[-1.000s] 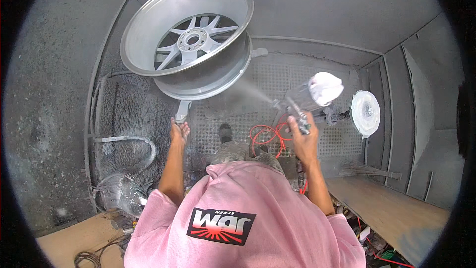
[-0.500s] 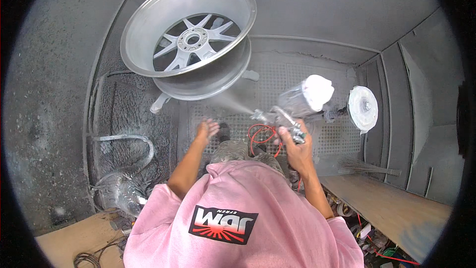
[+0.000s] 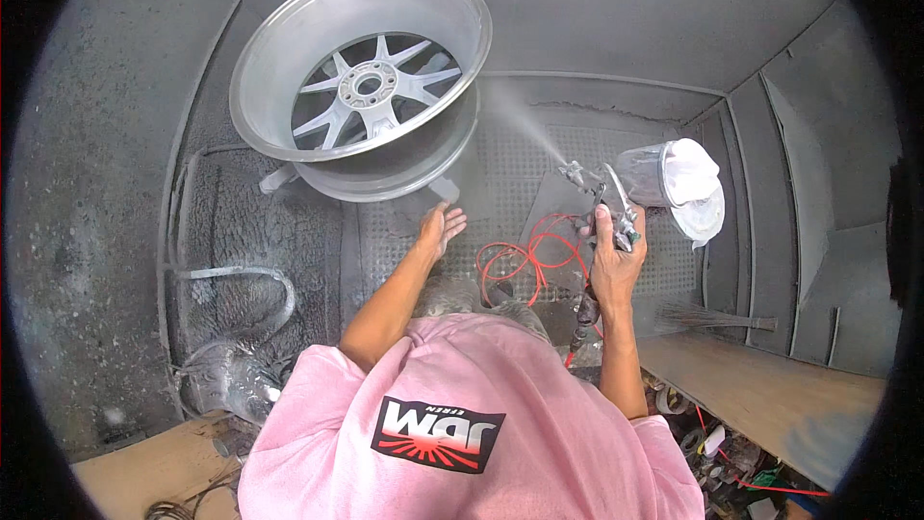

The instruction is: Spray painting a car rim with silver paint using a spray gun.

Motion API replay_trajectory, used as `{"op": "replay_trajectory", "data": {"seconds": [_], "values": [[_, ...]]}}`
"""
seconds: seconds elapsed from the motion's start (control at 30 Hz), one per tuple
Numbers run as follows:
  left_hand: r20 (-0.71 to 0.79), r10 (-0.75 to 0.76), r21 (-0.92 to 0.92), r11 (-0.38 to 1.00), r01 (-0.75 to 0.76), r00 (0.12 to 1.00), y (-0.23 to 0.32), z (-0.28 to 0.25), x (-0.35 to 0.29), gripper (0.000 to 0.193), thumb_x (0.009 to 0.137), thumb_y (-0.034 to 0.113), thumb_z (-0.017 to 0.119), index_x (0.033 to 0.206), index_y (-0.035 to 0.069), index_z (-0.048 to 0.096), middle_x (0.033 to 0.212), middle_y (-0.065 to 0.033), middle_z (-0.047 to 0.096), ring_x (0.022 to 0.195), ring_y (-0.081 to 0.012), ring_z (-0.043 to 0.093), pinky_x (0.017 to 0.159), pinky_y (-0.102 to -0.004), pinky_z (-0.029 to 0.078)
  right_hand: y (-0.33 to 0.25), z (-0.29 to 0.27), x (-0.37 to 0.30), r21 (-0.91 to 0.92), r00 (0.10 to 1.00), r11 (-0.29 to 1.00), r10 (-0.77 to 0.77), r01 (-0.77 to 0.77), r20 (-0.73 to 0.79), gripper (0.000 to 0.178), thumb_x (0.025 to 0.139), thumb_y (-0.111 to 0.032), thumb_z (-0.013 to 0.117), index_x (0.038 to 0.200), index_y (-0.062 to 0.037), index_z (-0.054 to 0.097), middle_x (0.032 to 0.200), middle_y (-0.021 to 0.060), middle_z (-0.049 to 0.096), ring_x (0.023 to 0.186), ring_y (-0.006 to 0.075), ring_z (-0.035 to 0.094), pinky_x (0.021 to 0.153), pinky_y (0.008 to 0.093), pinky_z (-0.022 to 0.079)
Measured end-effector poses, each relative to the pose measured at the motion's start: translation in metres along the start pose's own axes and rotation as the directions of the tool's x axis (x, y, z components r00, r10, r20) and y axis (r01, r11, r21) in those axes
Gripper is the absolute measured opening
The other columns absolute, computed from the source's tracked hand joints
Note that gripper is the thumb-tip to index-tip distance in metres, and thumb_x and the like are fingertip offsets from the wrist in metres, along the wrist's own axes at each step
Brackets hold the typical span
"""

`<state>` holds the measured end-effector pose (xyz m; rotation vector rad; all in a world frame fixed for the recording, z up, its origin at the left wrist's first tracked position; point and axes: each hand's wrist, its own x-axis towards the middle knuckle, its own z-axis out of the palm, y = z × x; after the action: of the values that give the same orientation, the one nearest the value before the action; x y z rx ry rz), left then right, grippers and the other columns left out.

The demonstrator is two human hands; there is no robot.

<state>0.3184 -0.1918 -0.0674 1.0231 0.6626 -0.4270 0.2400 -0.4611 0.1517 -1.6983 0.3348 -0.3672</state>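
My right hand point(image 3: 616, 255) grips a spray gun point(image 3: 604, 195) by its handle. A clear cup point(image 3: 643, 173) with a white cover sits on the gun. Mist point(image 3: 527, 125) streams from the nozzle up and left, close to the right edge of a silver wheel rim point(image 3: 377, 117). The multi-spoke rim rests tilted on a stand with pale support arms point(image 3: 279, 178). My left hand point(image 3: 443, 229) is empty, fingers stretched out, just below the nearer support arm point(image 3: 444, 189); whether they touch is hard to tell.
A red air hose point(image 3: 527, 255) loops over the perforated floor below the gun. A round whitish disc point(image 3: 700, 219) stands partly behind the cup. A pale bent pipe point(image 3: 241, 272) lies at left, a bundle of thin sticks point(image 3: 717, 317) at right. Grey booth walls point(image 3: 616, 14) surround the rim.
The rim and its support arms have turned. My right hand has moved right and up with the spraying gun, its mist shifting from below the rim to its right side. My left hand has moved right and up.
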Motion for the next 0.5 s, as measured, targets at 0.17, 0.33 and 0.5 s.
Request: {"op": "replay_trajectory", "data": {"seconds": [0.17, 0.33, 0.5], "values": [[-0.135, 0.005, 0.03, 1.0, -0.001, 0.991, -0.007, -0.029, -0.002, 0.058, 0.107, 0.028, 0.041, 0.153, -0.004, 0.024, 0.145, -0.0297, 0.046, 0.132, -0.0417, 0.051, 0.11, -0.0477, 0.047, -0.007, -0.002, -0.027, 0.034, 0.97, 0.985, 0.159, -0.168, 0.186, 0.02, 0.099, -0.018, 0.065, 0.111, -0.0018, 0.06, 0.083, 0.0026, 0.066, 0.072, 0.0085, 0.063, 0.066, 0.0256, 0.051], [-0.195, 0.039, -0.083, 0.995, -0.056, 0.98, -0.013, -0.071, -0.005, 0.053, 0.105, 0.022, 0.044, 0.146, -0.008, 0.031, 0.141, -0.0297, 0.049, 0.127, -0.0427, 0.055, 0.106, -0.0485, 0.051, -0.011, 0.004, -0.053, 0.15, 0.889, 0.957, 0.163, -0.247, 0.427, 0.024, 0.098, -0.017, 0.066, 0.114, -0.001, 0.059, 0.089, 0.0047, 0.069, 0.074, 0.0097, 0.066, 0.069, 0.0256, 0.053], [-0.276, 0.039, -0.158, 0.984, -0.086, 0.96, -0.006, -0.103, -0.017, 0.057, 0.104, 0.022, 0.042, 0.149, -0.009, 0.025, 0.141, -0.0295, 0.05, 0.128, -0.0402, 0.056, 0.107, -0.0467, 0.05, -0.017, 0.0, -0.037, 0.05, 0.958, 0.987, 0.134, -0.152, 0.253, 0.028, 0.097, -0.016, 0.068, 0.119, -0.0003, 0.058, 0.09, 0.005, 0.07, 0.076, 0.0104, 0.066, 0.069, 0.0256, 0.053]]}}
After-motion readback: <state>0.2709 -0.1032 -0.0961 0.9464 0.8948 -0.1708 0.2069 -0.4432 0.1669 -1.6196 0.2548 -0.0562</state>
